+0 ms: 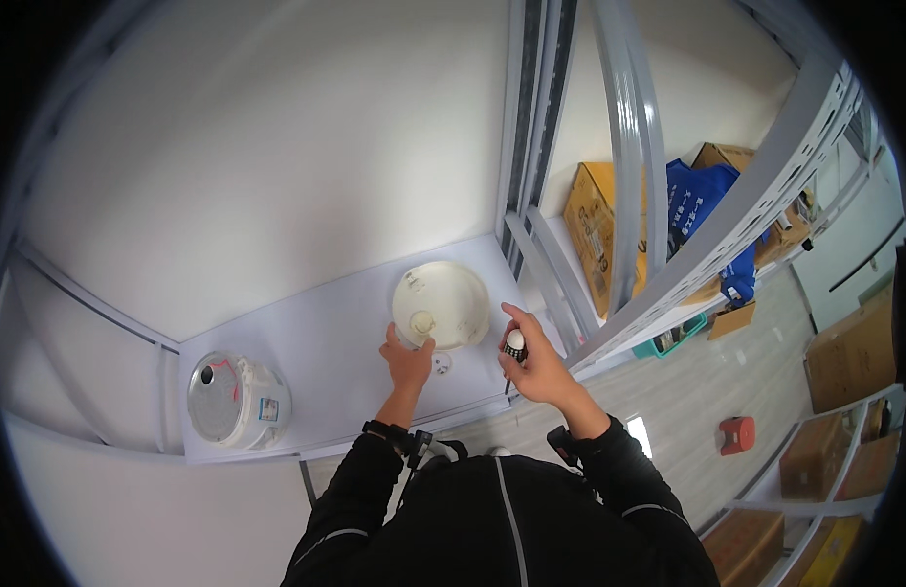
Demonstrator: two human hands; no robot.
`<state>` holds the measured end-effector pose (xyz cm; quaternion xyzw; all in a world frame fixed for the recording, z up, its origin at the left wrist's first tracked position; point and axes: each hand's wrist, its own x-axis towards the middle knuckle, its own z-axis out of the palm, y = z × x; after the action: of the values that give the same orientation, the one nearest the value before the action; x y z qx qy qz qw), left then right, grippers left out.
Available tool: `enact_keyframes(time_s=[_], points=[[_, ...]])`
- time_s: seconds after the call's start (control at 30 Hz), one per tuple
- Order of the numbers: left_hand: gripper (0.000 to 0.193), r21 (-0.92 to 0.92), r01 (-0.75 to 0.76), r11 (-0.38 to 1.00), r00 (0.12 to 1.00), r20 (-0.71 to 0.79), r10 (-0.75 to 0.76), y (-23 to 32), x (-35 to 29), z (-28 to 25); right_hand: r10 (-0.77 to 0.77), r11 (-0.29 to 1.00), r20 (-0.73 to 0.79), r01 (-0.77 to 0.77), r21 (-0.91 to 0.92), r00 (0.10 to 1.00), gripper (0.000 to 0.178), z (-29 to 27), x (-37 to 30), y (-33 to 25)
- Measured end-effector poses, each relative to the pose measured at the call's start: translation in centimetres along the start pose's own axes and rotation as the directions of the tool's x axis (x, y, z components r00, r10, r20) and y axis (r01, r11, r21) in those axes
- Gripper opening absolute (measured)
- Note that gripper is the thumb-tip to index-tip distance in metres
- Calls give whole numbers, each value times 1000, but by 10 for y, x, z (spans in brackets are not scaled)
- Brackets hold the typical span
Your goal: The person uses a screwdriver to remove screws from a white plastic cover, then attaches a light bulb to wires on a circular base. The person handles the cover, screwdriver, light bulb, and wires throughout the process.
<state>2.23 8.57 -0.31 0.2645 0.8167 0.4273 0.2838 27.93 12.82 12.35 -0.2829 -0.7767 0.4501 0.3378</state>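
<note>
A cream round cooker body point(440, 304) lies on the white shelf point(326, 362), its underside facing up. My left hand point(408, 359) rests against its near edge, the thumb touching the rim. My right hand point(537, 364) is just to the right of it and grips a small tool with a white-and-black handle point(514, 344), held upright. A small white round part point(441, 364) lies on the shelf between my hands.
A second cooker with a silver lid point(236, 399) stands at the shelf's left end. Grey metal rack posts point(624, 147) rise to the right. Cardboard boxes point(592, 230) and a blue bag point(695, 201) sit beyond them. A red object point(736, 434) lies on the floor.
</note>
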Motion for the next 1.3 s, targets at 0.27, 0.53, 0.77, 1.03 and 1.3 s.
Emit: enact_keyframes(time_s=[0.27,0.53,0.77,1.03,1.3], points=[[77,77,-108,991,993,-42,112,8,-40,-36,8,960,58,-24,281,998,73,1,-2,-4],[58,-83,-83,993,994,-79,76,-48,-92,-33,97,978,97,-113,174,991,70,18,-16,47],[56,-259,24,966,999,-19,-30,-88,-94,-29,255,964,31,-257,66,966,60,34,-24,47],[50,-470,284,836,943,293,-156,-23,-81,13,150,989,30,-151,6,988,41,7,-53,38],[51,-583,526,619,838,481,-258,-3,-49,65,225,974,-58,-226,-6,973,35,-29,-81,22]])
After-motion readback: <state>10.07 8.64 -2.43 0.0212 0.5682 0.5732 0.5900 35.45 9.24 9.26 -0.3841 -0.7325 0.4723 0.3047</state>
